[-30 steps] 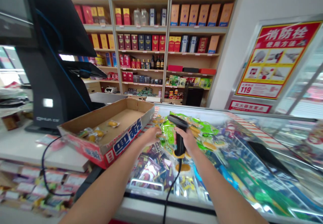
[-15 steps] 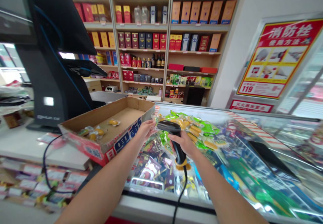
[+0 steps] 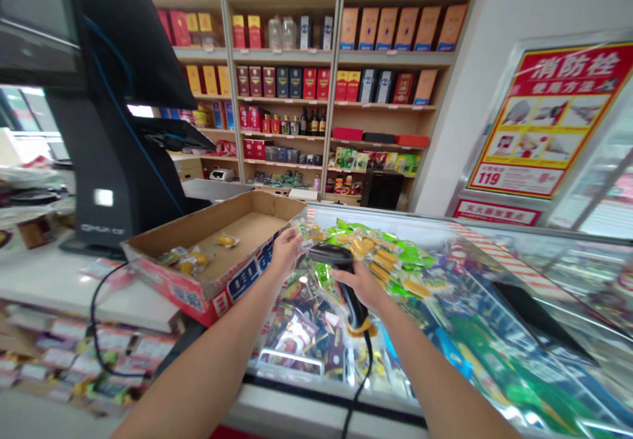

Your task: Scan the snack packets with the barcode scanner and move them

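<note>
Black scanner (image 3: 355, 304) gripped by the handle in the right hand (image 3: 366, 284), right of the cardboard box (image 3: 254, 228); clear packet (image 3: 303, 233) pinched in the left hand (image 3: 285, 250), just off the box's right wall. Hold the packet flat and square to the scanner head, fingertips off the print. Glossy, pale and greenish; too blurred to read.

Left hand (image 3: 285, 252): is pinching a small clear packet (image 3: 302, 232)
Right hand (image 3: 364, 285): is gripping a black scanner (image 3: 333, 254)
Cardboard box (image 3: 253, 227): is holding wrapped yellow items (image 3: 226, 240)
</note>
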The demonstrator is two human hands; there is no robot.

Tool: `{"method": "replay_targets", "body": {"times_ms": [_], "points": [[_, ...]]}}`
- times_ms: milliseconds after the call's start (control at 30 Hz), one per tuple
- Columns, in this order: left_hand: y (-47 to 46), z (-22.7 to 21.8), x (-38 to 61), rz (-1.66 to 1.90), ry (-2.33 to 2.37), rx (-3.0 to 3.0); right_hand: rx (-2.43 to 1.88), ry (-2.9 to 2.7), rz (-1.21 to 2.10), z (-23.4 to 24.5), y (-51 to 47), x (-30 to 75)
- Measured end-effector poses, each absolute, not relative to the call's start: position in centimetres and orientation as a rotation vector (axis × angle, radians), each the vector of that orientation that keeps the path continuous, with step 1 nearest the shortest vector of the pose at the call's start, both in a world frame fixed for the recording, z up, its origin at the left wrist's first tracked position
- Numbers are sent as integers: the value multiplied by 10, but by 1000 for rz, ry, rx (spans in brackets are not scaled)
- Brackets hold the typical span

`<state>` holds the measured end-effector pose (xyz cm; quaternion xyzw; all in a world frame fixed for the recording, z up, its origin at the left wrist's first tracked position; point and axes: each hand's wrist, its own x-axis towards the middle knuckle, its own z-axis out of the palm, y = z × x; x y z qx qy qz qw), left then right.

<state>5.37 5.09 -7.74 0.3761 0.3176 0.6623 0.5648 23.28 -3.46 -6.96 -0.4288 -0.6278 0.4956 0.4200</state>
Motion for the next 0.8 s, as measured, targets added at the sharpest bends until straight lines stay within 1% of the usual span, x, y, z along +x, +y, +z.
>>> {"method": "replay_targets", "body": {"times_ms": [267,533,700,800], "points": [[48,-75,54,1558,735,876,-1042,-1499,1286,-67,-37,232],[51,-78,53,1557,760,917,-1040,-1522,1241,-71,-33,234],[54,-80,55,1648,855,1103,-1024,-1480,1247,-77,-30,232],[48,-67,53,1731,925,1287,-1001,-1385,1277,-75,-27,226]]}}
